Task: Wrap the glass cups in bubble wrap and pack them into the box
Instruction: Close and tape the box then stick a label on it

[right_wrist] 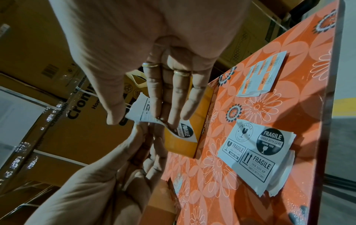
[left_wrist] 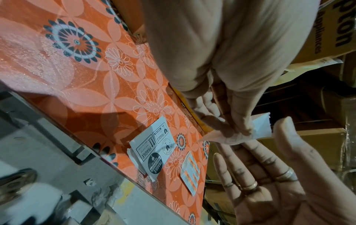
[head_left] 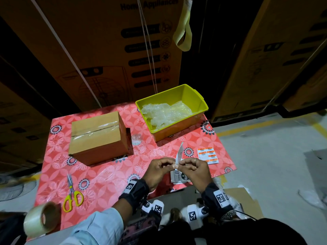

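Hands meet low in the centre of the head view, above the near edge of the bench (head_left: 106, 170) with its red flowered cover. The left hand (head_left: 158, 167) and the right hand (head_left: 192, 167) both pinch one small white sticker sheet (head_left: 179, 154), which stands up between the fingertips; the right wrist view shows "FRAGILE" printed on it and one corner curling away. The left fingers (left_wrist: 238, 120) are curled tight on the paper, while the right thumb and forefinger nip it and the other right fingers (right_wrist: 179, 97), two of them ringed, lie nearly straight.

The box (head_left: 98, 137) sits closed at centre left of the head view, clear tape along its top seam. At upper right of the bench stands a yellow-green bin (head_left: 194, 96) with crumpled bubble wrap (head_left: 164, 114) inside. No glass cups can be made out; whether any lie in the wrap cannot be told.

A stack of fragile labels (right_wrist: 256, 153) lies flat just under the hands, and a sheet of orange stickers (head_left: 208, 155) lies to its right. Yellow-handled scissors (head_left: 72, 195) lie at lower left, and a roll of clear tape (head_left: 41, 220) sits blurred in the bottom left corner.
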Demonstrator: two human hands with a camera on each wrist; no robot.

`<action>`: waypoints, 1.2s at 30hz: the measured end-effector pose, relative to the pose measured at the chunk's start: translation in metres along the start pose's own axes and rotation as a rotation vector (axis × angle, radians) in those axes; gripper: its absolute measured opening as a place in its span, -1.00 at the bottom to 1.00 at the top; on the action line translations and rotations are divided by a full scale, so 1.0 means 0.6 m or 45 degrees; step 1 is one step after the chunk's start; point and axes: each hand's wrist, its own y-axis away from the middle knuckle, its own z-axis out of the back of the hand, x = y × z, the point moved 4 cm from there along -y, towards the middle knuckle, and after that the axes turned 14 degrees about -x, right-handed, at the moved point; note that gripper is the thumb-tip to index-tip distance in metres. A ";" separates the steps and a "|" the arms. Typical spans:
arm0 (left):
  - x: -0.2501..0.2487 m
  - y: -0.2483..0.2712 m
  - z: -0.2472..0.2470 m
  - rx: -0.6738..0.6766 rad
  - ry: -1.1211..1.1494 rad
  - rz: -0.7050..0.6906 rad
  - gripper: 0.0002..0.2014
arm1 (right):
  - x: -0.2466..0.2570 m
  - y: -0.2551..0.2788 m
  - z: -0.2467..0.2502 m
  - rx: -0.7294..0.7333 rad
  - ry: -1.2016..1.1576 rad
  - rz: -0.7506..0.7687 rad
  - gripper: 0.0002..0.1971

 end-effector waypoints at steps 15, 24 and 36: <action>0.065 -0.018 0.019 -0.307 0.198 0.443 -0.86 | -0.024 -0.043 0.046 -0.227 0.249 0.019 -0.90; 0.106 -0.019 0.032 -0.544 0.191 0.631 -0.74 | -0.054 -0.083 0.121 -0.412 0.316 -0.050 -0.85; 0.130 -0.026 -0.012 -0.693 0.074 0.693 -0.65 | -0.050 -0.111 0.171 -0.592 0.272 -0.015 -0.86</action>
